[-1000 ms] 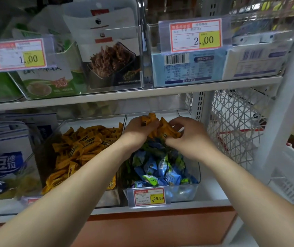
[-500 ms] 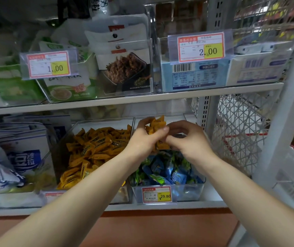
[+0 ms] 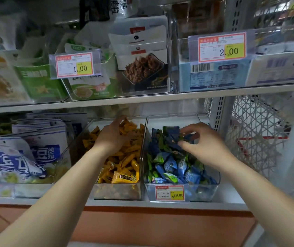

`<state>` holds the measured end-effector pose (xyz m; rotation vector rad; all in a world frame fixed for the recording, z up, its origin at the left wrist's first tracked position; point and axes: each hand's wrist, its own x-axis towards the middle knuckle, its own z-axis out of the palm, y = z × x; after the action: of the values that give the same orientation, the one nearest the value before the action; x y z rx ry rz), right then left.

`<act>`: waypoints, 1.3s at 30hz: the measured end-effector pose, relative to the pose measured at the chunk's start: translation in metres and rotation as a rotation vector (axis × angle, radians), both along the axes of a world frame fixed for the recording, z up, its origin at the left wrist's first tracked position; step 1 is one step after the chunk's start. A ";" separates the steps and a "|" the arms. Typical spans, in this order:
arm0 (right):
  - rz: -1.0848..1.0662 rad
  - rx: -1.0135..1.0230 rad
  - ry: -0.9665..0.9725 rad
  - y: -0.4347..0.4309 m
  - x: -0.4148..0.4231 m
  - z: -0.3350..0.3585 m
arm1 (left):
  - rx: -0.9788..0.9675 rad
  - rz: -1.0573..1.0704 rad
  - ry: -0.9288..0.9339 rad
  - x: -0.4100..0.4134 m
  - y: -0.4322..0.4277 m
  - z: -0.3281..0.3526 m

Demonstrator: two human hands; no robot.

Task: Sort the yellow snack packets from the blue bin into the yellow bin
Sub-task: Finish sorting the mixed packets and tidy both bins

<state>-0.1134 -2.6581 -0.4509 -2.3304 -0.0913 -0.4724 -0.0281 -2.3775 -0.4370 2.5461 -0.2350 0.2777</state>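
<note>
White store shelves (image 3: 142, 99), wire basket (image 3: 254, 132) alongside.

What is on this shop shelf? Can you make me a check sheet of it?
Surface: white lower shelf; both bins stand on it.
Job's things: yellow bin full of yellow packets; blue bin holds blue and green packets.
Clutter: price tag on the blue bin's front.
Hands: left hand lies on the yellow packets, fingers straight; right hand curled over the blue bin's pile, grip unclear.
Cables: nothing seen.
Surroundings: blue-white bags left, wire basket right, upper shelf above.
</note>
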 end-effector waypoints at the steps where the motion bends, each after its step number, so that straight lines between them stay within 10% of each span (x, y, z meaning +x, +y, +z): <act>1: -0.007 -0.037 0.003 -0.001 0.000 -0.001 | 0.050 0.002 0.026 0.003 0.002 -0.002; 11: -0.112 -0.408 0.022 -0.027 -0.003 -0.009 | 0.038 -0.126 0.101 0.011 0.011 -0.019; 24: -0.048 -0.208 0.260 -0.059 -0.004 -0.024 | 0.571 -0.068 0.243 0.039 0.002 0.011; 30: -0.054 -0.190 0.224 -0.060 -0.005 -0.028 | 0.400 -0.263 -0.069 0.015 -0.081 0.046; 39: 0.015 -0.074 0.169 -0.063 -0.002 -0.035 | 0.533 -0.503 0.110 0.088 -0.200 -0.033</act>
<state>-0.1159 -2.7212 -0.4855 -2.4310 -0.0458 -0.2672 0.0599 -2.5773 -0.4698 2.8809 -0.9993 -0.1421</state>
